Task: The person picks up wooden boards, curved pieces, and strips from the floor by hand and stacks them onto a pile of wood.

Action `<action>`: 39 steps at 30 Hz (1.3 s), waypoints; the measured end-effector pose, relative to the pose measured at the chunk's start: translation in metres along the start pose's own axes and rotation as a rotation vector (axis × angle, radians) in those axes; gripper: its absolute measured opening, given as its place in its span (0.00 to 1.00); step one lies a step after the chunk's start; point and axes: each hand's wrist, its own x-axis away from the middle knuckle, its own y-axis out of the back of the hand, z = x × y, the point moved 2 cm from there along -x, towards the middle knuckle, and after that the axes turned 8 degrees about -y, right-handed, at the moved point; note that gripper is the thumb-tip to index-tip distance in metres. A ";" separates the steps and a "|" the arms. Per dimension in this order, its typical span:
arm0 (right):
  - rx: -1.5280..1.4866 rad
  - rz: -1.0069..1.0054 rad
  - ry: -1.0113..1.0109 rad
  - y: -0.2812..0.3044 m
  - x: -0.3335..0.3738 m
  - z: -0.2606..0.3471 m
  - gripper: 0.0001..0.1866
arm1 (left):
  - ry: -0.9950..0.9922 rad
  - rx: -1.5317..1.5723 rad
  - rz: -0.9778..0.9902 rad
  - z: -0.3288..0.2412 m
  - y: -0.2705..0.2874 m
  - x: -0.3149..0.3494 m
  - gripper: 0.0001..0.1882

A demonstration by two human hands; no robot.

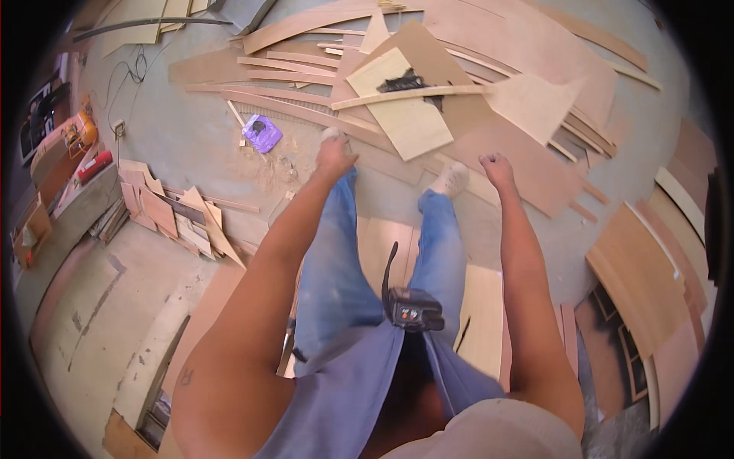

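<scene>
My left hand hangs over my left leg, just behind the light shoe. Its thumb stands apart from the fingers and I see nothing in it. To the right, my right hand is held out past my right leg with its fingers curled in, and no object shows in it. Below it in the picture lies a large brown board on the floor. Between and beyond both hands is a pale plywood sheet, with a curved wooden strip across it. A dark crumpled piece rests there too.
A purple plastic bag lies amid sawdust and scraps at left. Offcuts are heaped beside a low wall. Further left are a red cylinder and an orange tool. Curved panels stand at right. A black device hangs at my waist.
</scene>
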 end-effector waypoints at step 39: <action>0.271 -0.078 0.141 -0.035 -0.236 0.109 0.33 | 0.551 0.861 -0.610 0.033 -0.220 -0.153 0.19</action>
